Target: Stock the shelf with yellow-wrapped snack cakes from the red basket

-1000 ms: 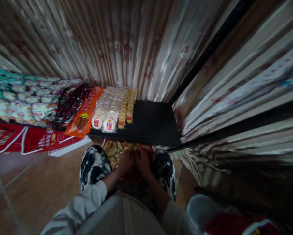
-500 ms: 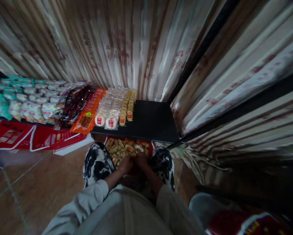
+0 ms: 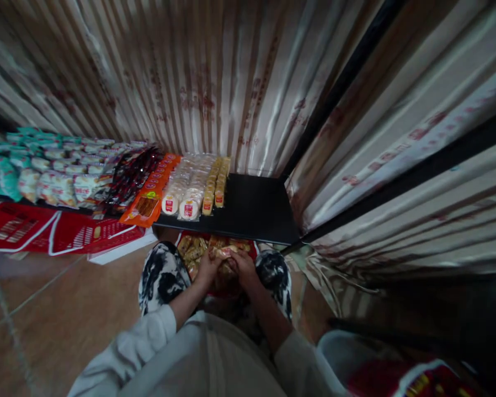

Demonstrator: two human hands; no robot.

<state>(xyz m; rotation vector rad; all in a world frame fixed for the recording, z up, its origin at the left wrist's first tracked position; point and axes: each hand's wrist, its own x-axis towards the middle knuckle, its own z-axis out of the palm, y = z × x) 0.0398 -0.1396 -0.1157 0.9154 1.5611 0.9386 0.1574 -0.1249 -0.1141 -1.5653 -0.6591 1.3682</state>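
Observation:
Between my knees, my left hand (image 3: 207, 269) and my right hand (image 3: 244, 268) are closed on a small wrapped snack packet (image 3: 225, 252), one at each end. The packet is pale with some red on it; its exact kind is too blurred to read. Just beneath lie many gold-wrapped snack packets (image 3: 192, 249) in a red container (image 3: 256, 249). On the black shelf (image 3: 258, 212) ahead, two narrow rows of yellow-gold packets (image 3: 213, 187) stand beside rows of round white packaged cakes (image 3: 185, 190).
Further left on the shelf are an orange snack bag (image 3: 148, 193), dark red packets (image 3: 134, 176), white bags (image 3: 78, 184) and green bags (image 3: 5, 173). Red boxes (image 3: 78, 234) sit below. A pleated curtain (image 3: 214, 82) and black poles (image 3: 339, 94) stand behind and right. A grey tub (image 3: 339, 353) is at lower right.
My hands have come up from low in the red container and moved slightly forward. A packet now shows between them. The view has shifted a little.

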